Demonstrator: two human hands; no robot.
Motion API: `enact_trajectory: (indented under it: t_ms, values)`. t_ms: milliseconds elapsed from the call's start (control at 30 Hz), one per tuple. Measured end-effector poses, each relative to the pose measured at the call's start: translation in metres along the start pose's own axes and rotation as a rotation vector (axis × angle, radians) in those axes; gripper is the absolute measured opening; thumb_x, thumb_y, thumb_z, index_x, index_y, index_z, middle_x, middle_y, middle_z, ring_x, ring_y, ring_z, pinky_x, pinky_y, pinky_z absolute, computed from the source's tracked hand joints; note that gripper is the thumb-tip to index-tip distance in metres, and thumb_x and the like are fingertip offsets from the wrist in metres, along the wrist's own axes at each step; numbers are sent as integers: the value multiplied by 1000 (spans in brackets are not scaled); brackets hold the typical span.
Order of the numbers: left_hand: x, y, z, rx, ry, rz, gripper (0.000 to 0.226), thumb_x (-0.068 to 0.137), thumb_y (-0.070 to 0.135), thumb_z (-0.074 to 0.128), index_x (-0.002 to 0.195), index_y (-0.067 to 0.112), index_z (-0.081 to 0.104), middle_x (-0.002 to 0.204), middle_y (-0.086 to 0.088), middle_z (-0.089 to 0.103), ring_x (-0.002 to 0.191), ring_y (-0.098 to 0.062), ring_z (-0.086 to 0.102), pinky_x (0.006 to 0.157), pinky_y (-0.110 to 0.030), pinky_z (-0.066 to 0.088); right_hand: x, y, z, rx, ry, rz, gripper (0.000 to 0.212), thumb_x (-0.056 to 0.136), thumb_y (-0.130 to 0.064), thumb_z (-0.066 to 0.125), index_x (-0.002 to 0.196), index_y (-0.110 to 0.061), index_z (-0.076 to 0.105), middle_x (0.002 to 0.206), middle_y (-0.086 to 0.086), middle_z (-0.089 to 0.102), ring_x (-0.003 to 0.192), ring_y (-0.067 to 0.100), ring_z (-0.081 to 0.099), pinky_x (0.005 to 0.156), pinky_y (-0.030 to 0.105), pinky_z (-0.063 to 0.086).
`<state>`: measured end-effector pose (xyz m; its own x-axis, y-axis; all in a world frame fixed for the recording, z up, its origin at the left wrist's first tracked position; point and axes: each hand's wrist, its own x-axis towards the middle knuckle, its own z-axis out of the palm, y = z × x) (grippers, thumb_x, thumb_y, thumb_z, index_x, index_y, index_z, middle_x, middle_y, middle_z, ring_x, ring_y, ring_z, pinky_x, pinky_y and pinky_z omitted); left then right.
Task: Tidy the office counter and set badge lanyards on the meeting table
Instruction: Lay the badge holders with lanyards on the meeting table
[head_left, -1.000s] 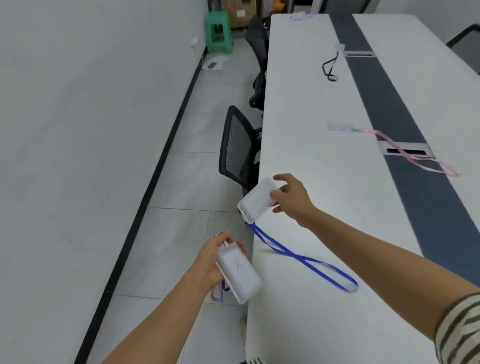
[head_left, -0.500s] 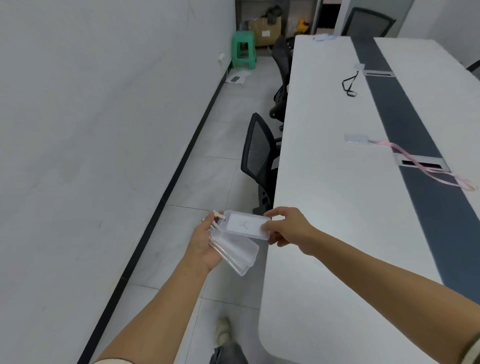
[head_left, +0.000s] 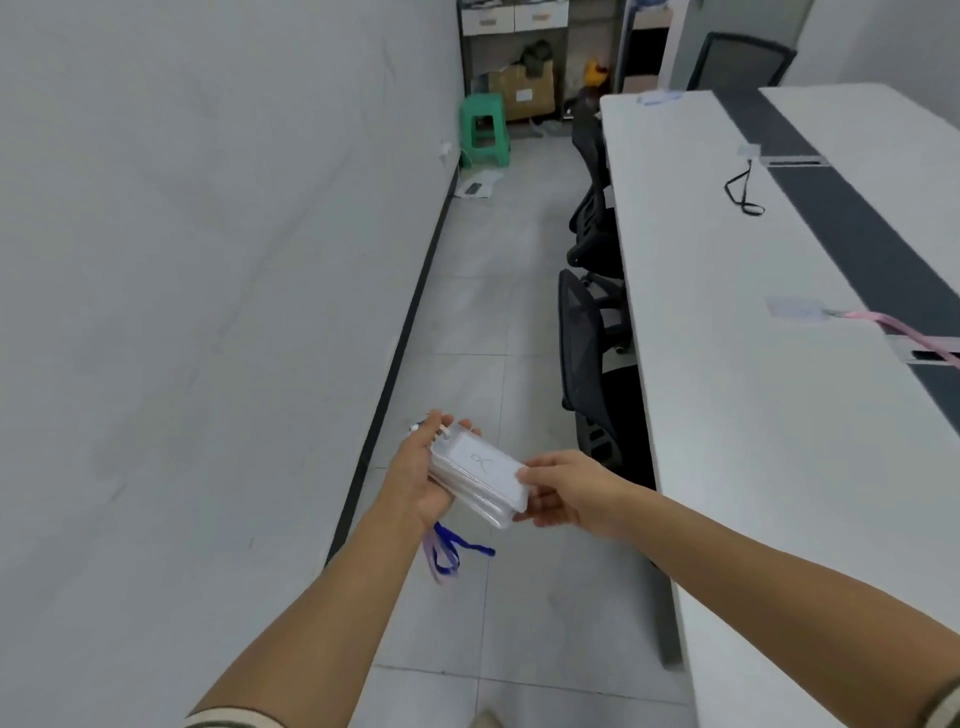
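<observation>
While the left hand (head_left: 415, 478) cups the stack of badge holders (head_left: 478, 475) with its fingers curled round the far edge, the right hand (head_left: 566, 493) pinches the stack's other end, thumb on top, so both are clamped on it. Blue and pale lanyard straps (head_left: 447, 556) dangle just under the left hand's grip. The meeting table (head_left: 753, 415) sits off to the right of the grip. Well beyond the grip on that table lie a pink-strap badge (head_left: 795, 310) and, farther off, a black lanyard (head_left: 743, 189). A mesh chair (head_left: 582, 358) is tucked in just past the hands.
</observation>
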<state>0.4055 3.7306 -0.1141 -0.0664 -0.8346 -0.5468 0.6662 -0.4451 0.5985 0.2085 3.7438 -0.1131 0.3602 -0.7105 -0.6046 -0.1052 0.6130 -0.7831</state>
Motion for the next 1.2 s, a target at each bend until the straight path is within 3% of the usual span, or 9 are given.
enact_trajectory:
  t_ms: [133, 267, 333, 500, 667, 900, 1200]
  values:
    - [33, 52, -7, 15, -121, -70, 30, 93, 40, 55, 92, 10, 63, 107, -15, 67, 102, -31, 61, 108, -49, 39, 35, -30, 11, 104, 1, -19, 24, 99, -9, 51, 119, -1, 61, 69, 5, 68, 68, 21, 68, 59, 27, 54]
    - [78, 68, 14, 103, -165, -65, 19, 93, 30, 57, 88, 13, 59, 109, -13, 69, 101, -30, 64, 99, -50, 46, 61, -59, -7, 130, 13, -23, 21, 97, -6, 50, 112, -2, 64, 75, 10, 65, 67, 20, 66, 59, 27, 54]
    - [105, 72, 34, 109, -162, -87, 20, 94, 30, 56, 84, 13, 56, 107, -14, 68, 99, -30, 64, 97, -48, 47, 75, -71, -25, 167, 39, -21, 18, 97, -7, 52, 108, -1, 65, 77, 11, 68, 68, 20, 66, 59, 27, 54]
    - [189, 85, 93, 163, -123, -139, 23, 95, 31, 55, 82, 13, 54, 98, -14, 67, 99, -31, 65, 99, -50, 46, 122, -109, -88, 217, 111, -39, 27, 96, -10, 56, 118, 5, 61, 90, 17, 68, 74, 21, 66, 60, 26, 54]
    - [264, 101, 160, 252, -71, -187, 22, 96, 30, 55, 81, 13, 53, 91, -15, 66, 91, -31, 65, 101, -48, 46, 162, -152, -148, 145, 157, -44, 29, 97, -18, 57, 121, -3, 62, 93, 16, 70, 78, 20, 67, 65, 26, 55]
    - [360, 120, 241, 357, -189, -264, 23, 94, 23, 60, 75, 10, 58, 88, -17, 69, 90, -32, 67, 96, -49, 49, 208, -198, -263, 173, 541, 3, 28, 93, -15, 62, 116, -1, 60, 88, 13, 68, 69, 20, 68, 59, 26, 54]
    - [477, 105, 329, 536, -331, -448, 26, 93, 27, 62, 73, 11, 57, 89, -15, 69, 89, -31, 67, 96, -47, 48, 228, -183, -392, 163, 1025, 182, 27, 89, -19, 66, 106, 1, 64, 85, 12, 66, 67, 22, 63, 58, 26, 45]
